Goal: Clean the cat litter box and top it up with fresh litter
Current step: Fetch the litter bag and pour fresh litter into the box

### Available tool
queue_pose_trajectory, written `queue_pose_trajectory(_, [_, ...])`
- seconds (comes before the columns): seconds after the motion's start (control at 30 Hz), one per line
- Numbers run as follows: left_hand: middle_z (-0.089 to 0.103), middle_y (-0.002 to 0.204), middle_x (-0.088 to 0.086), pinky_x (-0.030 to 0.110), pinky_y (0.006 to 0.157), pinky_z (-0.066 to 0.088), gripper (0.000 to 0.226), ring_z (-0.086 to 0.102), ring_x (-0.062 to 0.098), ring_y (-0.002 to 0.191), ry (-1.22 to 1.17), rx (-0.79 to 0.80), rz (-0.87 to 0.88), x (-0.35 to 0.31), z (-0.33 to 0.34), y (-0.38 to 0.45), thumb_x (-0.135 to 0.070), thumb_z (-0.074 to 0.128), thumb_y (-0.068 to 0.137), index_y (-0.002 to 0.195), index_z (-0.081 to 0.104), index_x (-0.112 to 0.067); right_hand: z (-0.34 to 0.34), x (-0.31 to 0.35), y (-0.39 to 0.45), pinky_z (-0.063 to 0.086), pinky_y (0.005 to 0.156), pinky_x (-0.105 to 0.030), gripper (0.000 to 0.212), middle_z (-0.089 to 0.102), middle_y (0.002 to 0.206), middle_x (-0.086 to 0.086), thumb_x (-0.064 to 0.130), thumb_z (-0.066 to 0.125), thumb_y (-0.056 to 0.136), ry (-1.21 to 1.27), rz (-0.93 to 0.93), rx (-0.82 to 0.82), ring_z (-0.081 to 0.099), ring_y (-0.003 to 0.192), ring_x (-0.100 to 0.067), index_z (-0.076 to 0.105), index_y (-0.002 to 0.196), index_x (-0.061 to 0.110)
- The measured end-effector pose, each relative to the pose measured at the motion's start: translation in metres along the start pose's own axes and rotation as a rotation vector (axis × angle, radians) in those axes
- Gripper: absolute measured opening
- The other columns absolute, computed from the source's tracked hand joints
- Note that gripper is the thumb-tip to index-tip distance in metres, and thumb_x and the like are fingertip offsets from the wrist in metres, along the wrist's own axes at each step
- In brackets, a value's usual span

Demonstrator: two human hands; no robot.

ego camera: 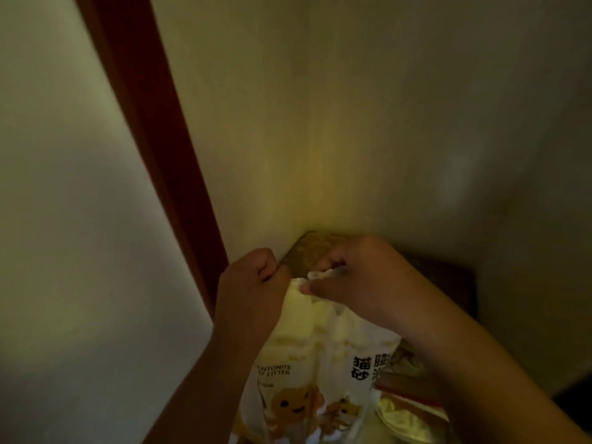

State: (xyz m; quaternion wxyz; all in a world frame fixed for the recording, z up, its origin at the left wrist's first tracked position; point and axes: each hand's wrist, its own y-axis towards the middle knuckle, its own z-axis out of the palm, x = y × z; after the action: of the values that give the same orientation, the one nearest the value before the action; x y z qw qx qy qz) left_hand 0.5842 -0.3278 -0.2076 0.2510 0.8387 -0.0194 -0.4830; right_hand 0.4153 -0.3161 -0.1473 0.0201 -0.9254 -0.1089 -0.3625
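A white and yellow bag of bentonite cat litter (320, 363) with cartoon cats printed on it stands upright at the bottom centre. My left hand (253, 283) is clenched on the bag's top left corner. My right hand (355, 277) pinches the top edge of the bag just to the right of it. Both hands sit close together at the bag's mouth. The litter box is not in view.
Pale walls meet in a corner behind the bag, with a dark red-brown door frame (153, 139) running down on the left. A dark patterned floor or ledge (432, 274) lies behind my hands. Another yellow packet (407, 418) lies at the lower right.
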Motion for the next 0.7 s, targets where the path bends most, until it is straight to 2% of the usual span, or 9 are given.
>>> queue_pose_trajectory(0.1, [0.027,0.051,-0.005,0.025,0.047,0.024,0.05,0.028,0.009,0.049,-0.03,0.121,0.079,-0.005,0.007,0.007,-0.004,0.065,0.08,0.058,0.024,-0.021,-0.003,0.003,-0.015,0.044,0.055,-0.014,0.023,0.067,0.075,0.007,0.046,0.08,0.08,-0.066,0.109,-0.064,0.063,0.069,-0.005,0.074,0.077,0.024])
queue_pose_trajectory(0.13, [0.027,0.05,-0.006,0.024,0.046,0.023,0.051,0.027,0.008,0.048,-0.06,0.157,0.098,-0.006,0.01,0.008,-0.003,0.066,0.08,0.058,0.023,-0.022,-0.004,0.004,-0.02,0.043,0.055,-0.013,0.024,0.067,0.075,0.006,0.046,0.079,0.081,-0.076,0.152,-0.094,0.063,0.069,-0.005,0.071,0.075,0.024])
queue_pose_trajectory(0.23, [0.024,0.051,-0.004,0.03,0.047,0.025,0.05,0.024,0.006,0.049,-0.154,0.276,0.157,-0.009,0.021,0.011,-0.006,0.066,0.08,0.058,0.023,-0.02,-0.002,0.004,-0.043,0.051,0.061,-0.026,0.028,0.068,0.076,0.003,0.047,0.078,0.081,-0.036,0.293,-0.207,0.066,0.073,-0.012,0.067,0.072,0.023])
queue_pose_trajectory(0.3, [0.024,0.053,0.0,0.034,0.047,0.026,0.047,0.024,0.008,0.05,-0.184,0.354,0.206,-0.016,0.029,0.006,-0.008,0.065,0.08,0.059,0.024,-0.018,0.001,0.001,-0.061,0.046,0.056,-0.021,0.028,0.063,0.07,0.005,0.047,0.078,0.081,-0.012,0.372,-0.277,0.059,0.062,-0.005,0.067,0.074,0.022])
queue_pose_trajectory(0.37, [0.025,0.051,-0.003,0.024,0.045,0.022,0.052,0.024,0.008,0.049,-0.233,0.43,0.269,-0.026,0.037,-0.004,-0.001,0.064,0.08,0.058,0.022,-0.021,0.004,-0.005,-0.082,0.039,0.048,-0.014,0.027,0.062,0.067,0.006,0.046,0.079,0.08,0.0,0.444,-0.36,0.054,0.055,0.0,0.071,0.078,0.021])
queue_pose_trajectory(0.47, [0.029,0.05,-0.006,0.017,0.043,0.027,0.049,0.031,0.009,0.046,-0.274,0.564,0.374,-0.045,0.05,-0.023,0.006,0.064,0.081,0.058,0.027,-0.018,0.006,-0.009,-0.116,0.036,0.045,-0.01,0.025,0.057,0.057,0.012,0.045,0.081,0.078,0.034,0.55,-0.487,0.053,0.053,0.008,0.071,0.075,0.022])
queue_pose_trajectory(0.53, [0.034,0.051,-0.008,0.015,0.046,0.032,0.044,0.036,0.007,0.047,-0.327,0.658,0.411,-0.06,0.063,-0.037,0.006,0.065,0.083,0.06,0.033,-0.013,0.006,-0.012,-0.142,0.042,0.049,-0.014,0.027,0.061,0.062,0.01,0.047,0.081,0.078,0.026,0.622,-0.564,0.058,0.058,0.003,0.072,0.079,0.021])
queue_pose_trajectory(0.63, [0.044,0.054,-0.012,0.015,0.046,0.035,0.035,0.041,0.006,0.047,-0.382,0.811,0.421,-0.08,0.088,-0.068,0.004,0.065,0.084,0.064,0.039,-0.008,0.001,-0.019,-0.183,0.054,0.063,-0.029,0.026,0.066,0.073,0.007,0.05,0.079,0.078,-0.007,0.732,-0.65,0.063,0.068,-0.006,0.073,0.081,0.024])
queue_pose_trajectory(0.7, [0.046,0.053,-0.009,0.017,0.046,0.035,0.032,0.042,0.007,0.047,-0.394,0.877,0.437,-0.093,0.102,-0.092,0.002,0.066,0.083,0.064,0.042,-0.008,-0.003,-0.023,-0.211,0.054,0.061,-0.025,0.021,0.066,0.072,0.008,0.048,0.079,0.079,0.002,0.797,-0.685,0.062,0.067,-0.005,0.074,0.081,0.028])
